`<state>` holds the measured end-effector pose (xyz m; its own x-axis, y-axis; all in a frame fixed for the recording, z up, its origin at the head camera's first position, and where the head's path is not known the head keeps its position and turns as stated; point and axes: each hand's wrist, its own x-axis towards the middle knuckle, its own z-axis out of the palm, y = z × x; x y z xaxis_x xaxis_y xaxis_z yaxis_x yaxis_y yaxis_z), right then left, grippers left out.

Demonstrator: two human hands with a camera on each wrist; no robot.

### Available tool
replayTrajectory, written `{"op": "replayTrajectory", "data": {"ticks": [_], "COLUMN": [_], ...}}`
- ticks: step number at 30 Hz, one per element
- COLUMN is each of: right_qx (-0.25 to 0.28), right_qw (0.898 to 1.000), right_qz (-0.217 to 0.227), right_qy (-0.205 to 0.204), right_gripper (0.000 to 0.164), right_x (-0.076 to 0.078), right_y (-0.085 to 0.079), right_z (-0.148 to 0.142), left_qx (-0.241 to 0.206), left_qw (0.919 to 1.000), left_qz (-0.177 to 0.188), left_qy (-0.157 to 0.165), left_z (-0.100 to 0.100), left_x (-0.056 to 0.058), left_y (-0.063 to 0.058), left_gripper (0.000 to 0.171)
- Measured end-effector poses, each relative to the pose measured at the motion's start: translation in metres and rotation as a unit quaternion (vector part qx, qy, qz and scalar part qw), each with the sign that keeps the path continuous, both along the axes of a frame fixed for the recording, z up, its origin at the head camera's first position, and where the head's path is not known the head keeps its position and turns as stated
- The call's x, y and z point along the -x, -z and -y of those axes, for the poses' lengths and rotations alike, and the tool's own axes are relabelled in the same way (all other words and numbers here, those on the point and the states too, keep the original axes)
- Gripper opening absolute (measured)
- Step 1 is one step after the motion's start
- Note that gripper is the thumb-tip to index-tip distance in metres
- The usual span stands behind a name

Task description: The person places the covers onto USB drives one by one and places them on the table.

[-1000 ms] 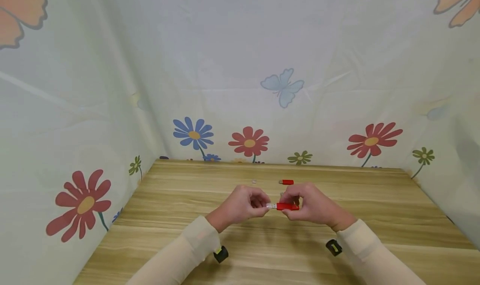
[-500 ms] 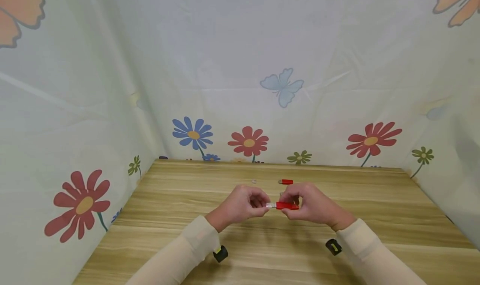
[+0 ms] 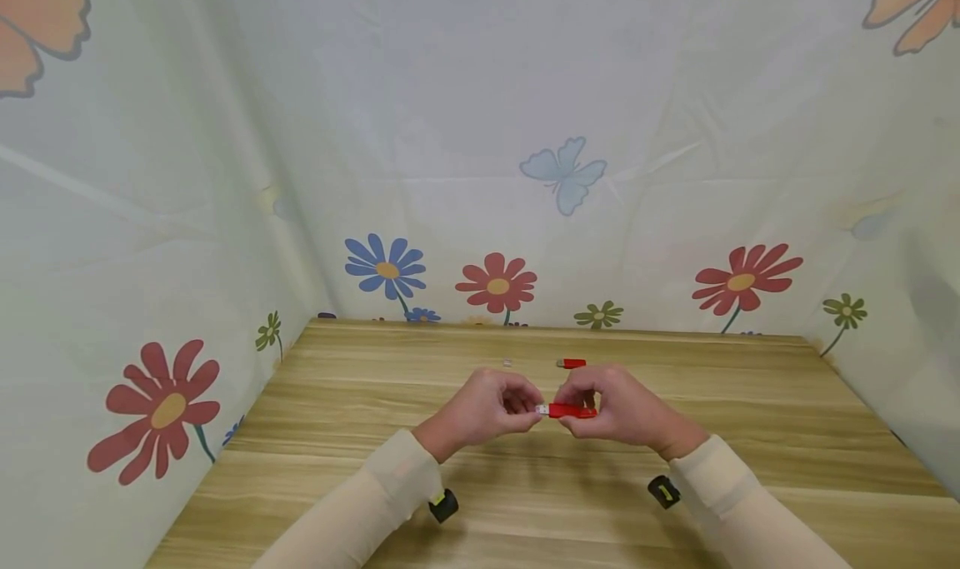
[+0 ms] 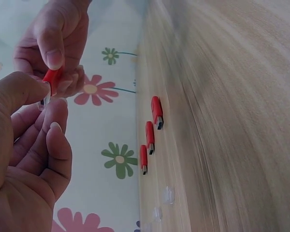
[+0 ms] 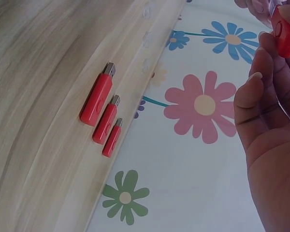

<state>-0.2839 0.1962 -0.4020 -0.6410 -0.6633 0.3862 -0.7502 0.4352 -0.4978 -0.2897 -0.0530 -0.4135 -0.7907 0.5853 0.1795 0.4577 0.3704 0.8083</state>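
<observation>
Above the table, my right hand (image 3: 618, 406) pinches the red body of a USB flash drive (image 3: 567, 411) between thumb and fingers, its connector pointing left. At that connector end, my left hand (image 3: 491, 404) pinches a small clear cap (image 4: 41, 105) between thumb and fingertip. Cap and drive are in line, with the cap over the metal connector and left fingertips just short of the red body. The right wrist view shows the rounded back end of the held drive (image 5: 285, 38). The left fingers cover much of the cap.
Three more red flash drives lie in a row on the wooden table, the nearest drive (image 5: 96, 99) with its metal connector bare. Loose clear caps (image 4: 169, 195) lie in line beside them. A flower-printed curtain (image 3: 480, 177) surrounds the table's back and sides.
The red drive has shifted slightly left toward my left fingers, and the gap between fingertips and red body has narrowed. Both hands keep their grip.
</observation>
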Motion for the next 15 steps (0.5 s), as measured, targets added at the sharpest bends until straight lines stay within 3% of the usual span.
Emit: {"op": "replayTrajectory", "data": {"ticks": [11,15], "right_qx": [0.003,0.005], "right_qw": [1.0,0.999], "right_qz": [-0.005,-0.021], "right_qy": [-0.015,-0.028], "right_gripper": [0.014,0.02], "right_x": [0.0024,0.0023], "right_y": [0.0015,0.0009], "right_z": [0.0001,0.0011], "left_qx": [0.001,0.004], "left_qw": [1.0,0.9999], "left_qz": [-0.003,-0.004], "left_qy": [0.004,0.013], "left_z": [-0.0001,0.0001], "left_x": [0.0008,0.001], "left_y": [0.0002,-0.0003], "left_gripper": [0.013,0.011]}}
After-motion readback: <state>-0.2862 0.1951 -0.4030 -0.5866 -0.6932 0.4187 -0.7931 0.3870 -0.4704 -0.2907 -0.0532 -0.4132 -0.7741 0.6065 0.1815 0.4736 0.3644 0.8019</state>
